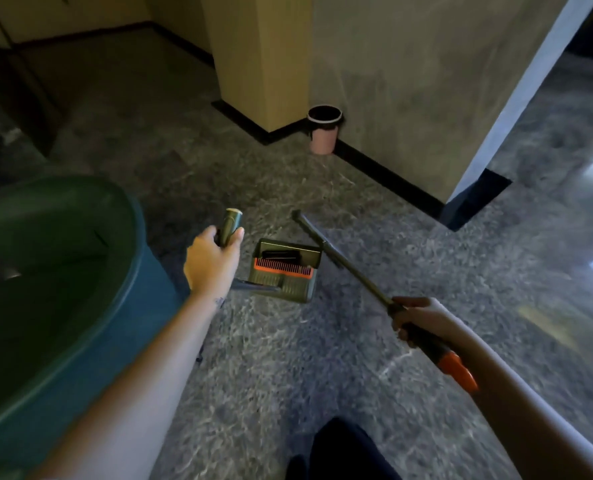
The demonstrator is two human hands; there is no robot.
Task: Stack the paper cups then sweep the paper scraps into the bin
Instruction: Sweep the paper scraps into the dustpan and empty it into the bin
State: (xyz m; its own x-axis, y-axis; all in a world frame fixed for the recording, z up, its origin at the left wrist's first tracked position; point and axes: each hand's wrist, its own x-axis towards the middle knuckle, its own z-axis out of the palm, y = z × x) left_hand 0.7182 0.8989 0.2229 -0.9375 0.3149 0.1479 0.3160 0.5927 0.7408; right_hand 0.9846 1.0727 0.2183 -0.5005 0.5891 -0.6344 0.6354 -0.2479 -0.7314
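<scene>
From the head camera, the left hand is wrapped round the upright green handle of a dustpan, whose tray with an orange comb sits low over the speckled floor. The right hand is closed on the broom stick, which slants up and left just beside the dustpan. A pink bin with a dark liner stands well apart against the wall, open floor between. A large green tub crowds the left side.
</scene>
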